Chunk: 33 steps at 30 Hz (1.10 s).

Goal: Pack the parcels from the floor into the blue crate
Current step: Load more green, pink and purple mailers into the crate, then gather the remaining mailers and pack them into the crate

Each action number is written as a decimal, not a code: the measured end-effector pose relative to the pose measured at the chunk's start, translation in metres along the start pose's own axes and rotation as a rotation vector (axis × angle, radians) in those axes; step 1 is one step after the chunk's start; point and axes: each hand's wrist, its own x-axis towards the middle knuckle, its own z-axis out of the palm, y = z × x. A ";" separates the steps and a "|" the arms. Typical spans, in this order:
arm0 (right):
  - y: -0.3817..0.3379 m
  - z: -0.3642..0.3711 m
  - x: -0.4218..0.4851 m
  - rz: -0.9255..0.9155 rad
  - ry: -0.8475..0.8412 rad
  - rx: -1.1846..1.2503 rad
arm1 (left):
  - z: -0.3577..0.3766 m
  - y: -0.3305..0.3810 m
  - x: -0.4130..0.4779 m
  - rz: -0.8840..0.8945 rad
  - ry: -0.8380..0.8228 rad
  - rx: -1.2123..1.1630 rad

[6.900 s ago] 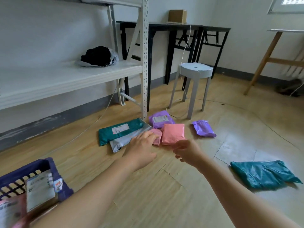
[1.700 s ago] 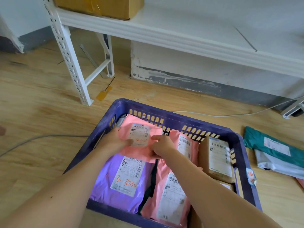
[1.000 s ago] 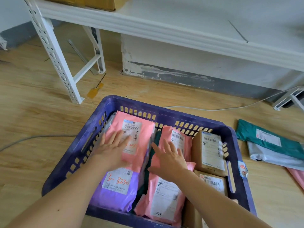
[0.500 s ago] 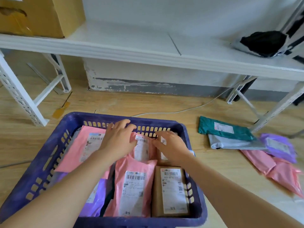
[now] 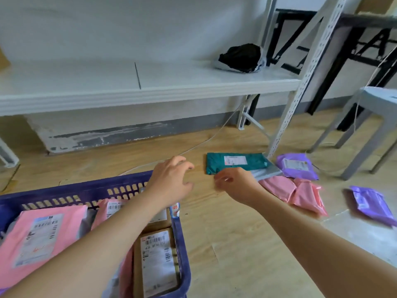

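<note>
Teal parcel [image 5: 236, 166] lies flat on the wood floor, label up, long axis running left-right, w/ its right end at the foot of the rack post [image 5: 287, 117]. It sits on top of a grey parcel [image 5: 267, 172], which shows only as a strip at the teal one's near-right edge; the rest is hidden.

Right hand [image 5: 236, 186] hangs just near of the teal parcel's near-left corner, fingers loosely bent & pointing left, nothing in them. Can't tell if it touches either parcel. Left hand [image 5: 171, 181] is over the far-right corner of the blue crate [image 5: 86, 187], fingers spread & relaxed, holding nothing.

Crate is near-left, cut off by the left & bottom edges. Inside it are a big pink parcel [image 5: 36, 239], label up, and a brown box [image 5: 158, 261] w/ its long axis near-far. Other pkgs are mostly hidden under the left forearm.

On the floor right of the right hand, two small pink parcels [image 5: 278, 187] overlap. A purple parcel [image 5: 297, 166] lies just far of them. A second purple one [image 5: 373, 205] lies further right, blurred. Label text is too small to read.
</note>
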 end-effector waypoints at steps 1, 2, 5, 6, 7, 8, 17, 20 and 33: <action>0.014 -0.006 0.003 0.008 0.000 -0.002 | 0.006 0.010 0.011 0.013 -0.013 0.005; 0.028 -0.011 0.006 0.017 0.007 -0.007 | 0.014 0.019 0.022 0.029 -0.025 0.013; 0.076 -0.022 0.023 0.056 0.048 -0.008 | 0.040 0.041 0.063 0.062 -0.057 0.024; 0.093 -0.023 0.031 0.070 0.055 -0.011 | 0.051 0.047 0.079 0.068 -0.065 0.027; 0.108 -0.024 0.039 0.080 0.064 -0.022 | 0.061 0.052 0.093 0.073 -0.078 0.033; 0.124 -0.025 0.048 0.090 0.076 -0.033 | 0.072 0.056 0.108 0.081 -0.085 0.042; 0.168 -0.098 0.059 0.256 0.132 -0.036 | 0.076 0.114 0.176 0.081 -0.165 0.031; 0.164 -0.139 0.039 0.326 0.135 -0.012 | 0.044 0.145 0.178 0.085 -0.212 0.009; 0.188 -0.361 -0.133 0.677 0.272 0.205 | -0.063 0.405 0.171 0.336 -0.431 -0.055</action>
